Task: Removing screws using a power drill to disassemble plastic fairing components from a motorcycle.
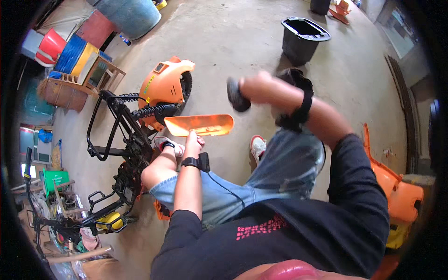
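Near the centre, my left hand grips the lower edge of a curved orange plastic panel, holding it above the floor between my feet. Up and to the right of it, my right hand is raised, closed round a dark rounded object; motion blurs both, and I cannot make out what the object is. To the left stands a bare black vehicle frame with coil springs. An orange front fender with a wheel beside it is just beyond the panel.
A black plastic bin stands ahead to the right. A large orange body piece lies at my right. Barrels, a wooden chair and piled clutter line the left. A concrete floor spreads ahead.
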`<state>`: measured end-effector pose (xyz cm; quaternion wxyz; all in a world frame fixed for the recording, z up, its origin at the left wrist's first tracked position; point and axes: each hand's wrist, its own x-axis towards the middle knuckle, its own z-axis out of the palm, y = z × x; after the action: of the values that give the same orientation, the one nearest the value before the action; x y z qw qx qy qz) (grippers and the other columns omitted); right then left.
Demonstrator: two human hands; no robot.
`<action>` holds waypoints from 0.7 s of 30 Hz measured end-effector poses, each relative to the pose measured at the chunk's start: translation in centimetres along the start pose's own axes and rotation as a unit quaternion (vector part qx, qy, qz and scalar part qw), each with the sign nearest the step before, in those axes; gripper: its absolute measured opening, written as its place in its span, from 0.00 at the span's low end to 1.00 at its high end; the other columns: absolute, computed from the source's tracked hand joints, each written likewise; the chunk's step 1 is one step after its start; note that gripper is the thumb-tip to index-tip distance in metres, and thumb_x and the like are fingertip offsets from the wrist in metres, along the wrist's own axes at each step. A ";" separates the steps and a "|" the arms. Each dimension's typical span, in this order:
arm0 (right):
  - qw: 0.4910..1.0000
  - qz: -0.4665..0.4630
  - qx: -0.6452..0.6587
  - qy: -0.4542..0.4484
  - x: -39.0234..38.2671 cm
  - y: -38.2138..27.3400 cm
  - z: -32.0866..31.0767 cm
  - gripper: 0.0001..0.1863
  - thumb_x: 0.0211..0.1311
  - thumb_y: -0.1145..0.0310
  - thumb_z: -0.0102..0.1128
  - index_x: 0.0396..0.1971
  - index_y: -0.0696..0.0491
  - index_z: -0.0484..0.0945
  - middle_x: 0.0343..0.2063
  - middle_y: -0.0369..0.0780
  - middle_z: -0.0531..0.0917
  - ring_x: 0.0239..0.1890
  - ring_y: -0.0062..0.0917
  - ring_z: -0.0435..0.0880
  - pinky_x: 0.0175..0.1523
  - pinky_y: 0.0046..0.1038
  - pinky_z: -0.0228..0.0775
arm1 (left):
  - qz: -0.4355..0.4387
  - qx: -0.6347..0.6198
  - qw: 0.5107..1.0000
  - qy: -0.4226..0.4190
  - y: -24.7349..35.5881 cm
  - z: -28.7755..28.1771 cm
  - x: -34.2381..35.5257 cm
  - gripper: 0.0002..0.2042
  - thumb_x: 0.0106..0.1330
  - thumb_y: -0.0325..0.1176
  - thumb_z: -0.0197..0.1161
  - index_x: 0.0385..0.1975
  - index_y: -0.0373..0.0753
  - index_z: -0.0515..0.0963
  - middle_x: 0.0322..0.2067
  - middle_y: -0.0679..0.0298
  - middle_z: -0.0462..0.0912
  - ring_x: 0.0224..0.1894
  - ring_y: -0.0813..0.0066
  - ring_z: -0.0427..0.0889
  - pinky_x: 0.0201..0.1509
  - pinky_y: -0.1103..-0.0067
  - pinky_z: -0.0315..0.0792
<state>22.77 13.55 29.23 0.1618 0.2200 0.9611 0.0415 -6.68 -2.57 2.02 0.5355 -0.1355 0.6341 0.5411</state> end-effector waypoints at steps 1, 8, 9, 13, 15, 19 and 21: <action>0.991 0.051 0.011 0.120 -1.5 1.7 -1.3 0.06 0.48 0.74 0.60 0.29 0.53 0.78 0.22 0.40 0.83 0.27 0.33 0.85 0.23 0.34 0.74 | 0.009 -0.003 1.000 -0.010 0.7 -0.3 -1.2 0.12 0.69 0.44 0.45 0.26 0.45 0.63 0.11 0.72 0.55 0.08 0.81 0.53 0.09 0.81 0.53; 0.899 0.251 0.225 0.280 -12.0 10.4 0.4 0.27 0.39 0.73 0.63 0.44 0.62 0.68 0.41 0.54 0.77 0.49 0.45 0.76 0.53 0.37 0.69 | -0.027 -0.070 0.994 -0.085 7.0 -2.5 -11.5 0.10 0.60 0.30 0.48 0.17 0.46 0.58 0.11 0.73 0.56 0.10 0.82 0.53 0.11 0.83 0.49; 0.884 0.277 0.226 0.301 -12.9 10.5 3.1 0.28 0.39 0.72 0.63 0.45 0.62 0.66 0.41 0.55 0.77 0.49 0.46 0.75 0.53 0.37 0.69 | -0.021 -0.078 0.992 -0.102 8.0 -3.0 -13.4 0.10 0.61 0.31 0.48 0.18 0.46 0.59 0.11 0.72 0.57 0.10 0.82 0.54 0.11 0.83 0.50; 0.815 0.429 0.330 0.209 -14.3 8.5 17.1 0.26 0.41 0.70 0.61 0.44 0.62 0.66 0.40 0.57 0.78 0.46 0.50 0.77 0.50 0.41 0.70 | -0.035 -0.117 0.972 -0.200 10.6 -4.0 -20.0 0.10 0.63 0.32 0.49 0.19 0.42 0.62 0.12 0.74 0.55 0.12 0.81 0.54 0.12 0.84 0.49; 0.747 0.501 0.422 0.114 -13.9 5.4 24.7 0.24 0.39 0.70 0.63 0.41 0.61 0.70 0.35 0.53 0.79 0.42 0.44 0.79 0.45 0.37 0.72 | -0.046 -0.156 0.956 -0.245 11.2 -4.0 -22.1 0.11 0.63 0.32 0.50 0.19 0.40 0.63 0.13 0.73 0.55 0.14 0.81 0.55 0.13 0.84 0.49; 0.752 0.510 0.418 0.013 -13.1 -3.2 36.9 0.25 0.38 0.69 0.66 0.41 0.59 0.71 0.38 0.54 0.80 0.45 0.48 0.79 0.48 0.42 0.72 | -0.019 -0.151 0.959 -0.239 12.9 -1.9 -23.0 0.12 0.64 0.33 0.50 0.18 0.39 0.63 0.14 0.73 0.55 0.15 0.81 0.54 0.15 0.84 0.50; 0.746 0.502 0.437 -0.031 -12.0 -6.6 40.8 0.33 0.40 0.71 0.68 0.50 0.58 0.64 0.43 0.55 0.77 0.48 0.50 0.76 0.51 0.44 0.70 | -0.042 -0.153 0.951 -0.266 13.5 -0.2 -22.0 0.11 0.65 0.33 0.50 0.20 0.38 0.63 0.14 0.72 0.55 0.15 0.82 0.54 0.15 0.84 0.50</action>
<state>43.77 2.74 -6.80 0.0338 0.7188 0.6191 -0.3145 -8.41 -6.60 27.43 0.6796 -0.0933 0.3722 0.6253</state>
